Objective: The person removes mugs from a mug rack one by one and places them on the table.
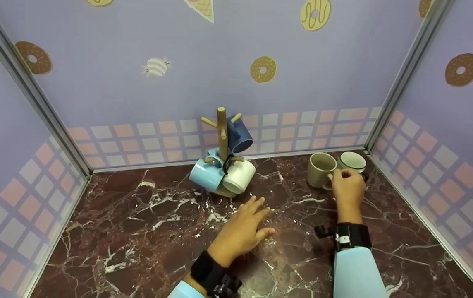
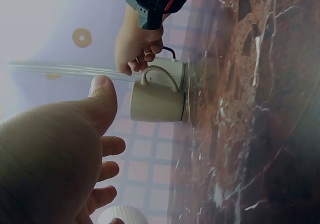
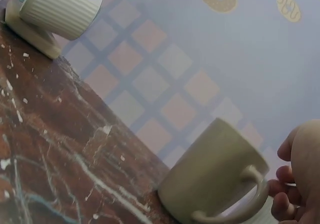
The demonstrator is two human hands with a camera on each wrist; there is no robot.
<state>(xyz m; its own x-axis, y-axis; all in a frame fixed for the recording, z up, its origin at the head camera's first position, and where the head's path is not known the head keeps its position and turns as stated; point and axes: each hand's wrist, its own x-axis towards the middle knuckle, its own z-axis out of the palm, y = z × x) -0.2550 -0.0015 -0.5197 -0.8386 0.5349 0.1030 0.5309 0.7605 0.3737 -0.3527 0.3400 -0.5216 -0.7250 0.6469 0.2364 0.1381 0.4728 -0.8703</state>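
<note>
My right hand hovers at the two mugs on the back right of the counter. Its fingers are loosely curled beside the handle of the beige mug, with nothing visible between them in the right wrist view. Behind it stands a white mug with a dark rim and dark handle, partly hidden by the hand. My left hand is held over the middle of the counter, fingers spread and holding nothing. A wooden mug tree carries a light blue mug, a ribbed white mug and a dark blue mug.
The dark red marbled counter is enclosed by a patterned back wall and side walls. A metal strip runs up the right corner, close behind the white mug. The mug tree stands near the back wall, left of the standing mugs.
</note>
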